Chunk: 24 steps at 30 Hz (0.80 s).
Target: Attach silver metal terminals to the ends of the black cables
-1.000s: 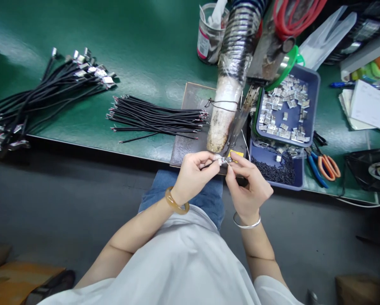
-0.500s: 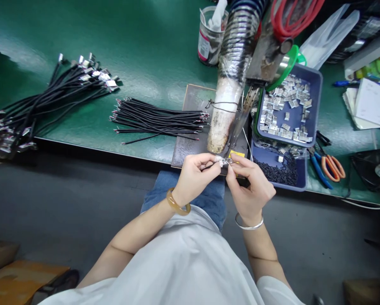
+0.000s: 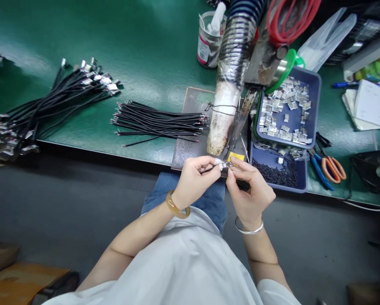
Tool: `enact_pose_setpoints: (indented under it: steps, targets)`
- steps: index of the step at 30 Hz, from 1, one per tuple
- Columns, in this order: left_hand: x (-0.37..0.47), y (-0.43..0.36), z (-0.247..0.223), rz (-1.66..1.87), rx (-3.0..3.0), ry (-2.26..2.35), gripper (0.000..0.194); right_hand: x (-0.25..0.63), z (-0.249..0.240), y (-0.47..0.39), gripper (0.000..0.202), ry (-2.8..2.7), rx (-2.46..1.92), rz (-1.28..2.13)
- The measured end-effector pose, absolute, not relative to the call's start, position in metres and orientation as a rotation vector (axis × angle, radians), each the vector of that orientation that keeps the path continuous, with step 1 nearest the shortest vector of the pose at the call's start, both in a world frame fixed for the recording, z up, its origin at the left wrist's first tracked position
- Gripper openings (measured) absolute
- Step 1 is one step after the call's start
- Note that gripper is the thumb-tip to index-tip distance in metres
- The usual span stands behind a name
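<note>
In front of the bench edge, my left hand (image 3: 200,174) is closed in a pinch on a short black cable (image 3: 208,170). White wrapping covers a fingertip of that hand. My right hand (image 3: 251,184) pinches a small silvery metal connector (image 3: 228,164) that meets the cable's end between both sets of fingertips. Fine details there are too small to make out. Just above the hands are the tip of a soldering iron stand (image 3: 240,123) and a wrapped, stained duct (image 3: 220,123). A bundle of black cables (image 3: 158,123) with stripped ends lies to the left.
Finished-looking cables with metal ends (image 3: 65,97) lie at far left. A blue tray (image 3: 317,101) of metal connectors stands above another tray (image 3: 300,184) of black bits. Orange-handled pliers (image 3: 334,167), a plastic tub (image 3: 205,51) and a green spool (image 3: 288,67) are nearby.
The view has shifted slightly. Both hands stay together at the same spot, fingers still pinched; the connector between them shows a little more plainly.
</note>
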<state>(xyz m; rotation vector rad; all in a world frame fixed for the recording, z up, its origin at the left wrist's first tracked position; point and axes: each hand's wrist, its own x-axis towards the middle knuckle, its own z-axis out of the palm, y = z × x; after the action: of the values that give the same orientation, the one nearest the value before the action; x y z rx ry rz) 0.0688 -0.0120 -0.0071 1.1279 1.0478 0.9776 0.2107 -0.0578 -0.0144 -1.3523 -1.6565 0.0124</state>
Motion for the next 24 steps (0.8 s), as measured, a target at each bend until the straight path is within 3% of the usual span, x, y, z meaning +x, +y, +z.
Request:
enact_pose_setpoints:
  steps: [24]
  targets:
    - [0.0681, -0.016, -0.0063, 0.988, 1.242, 1.045, 0.015, 0.2098, -0.014, -0.0586, 0.019, -1.638, -1.333, 0.05]
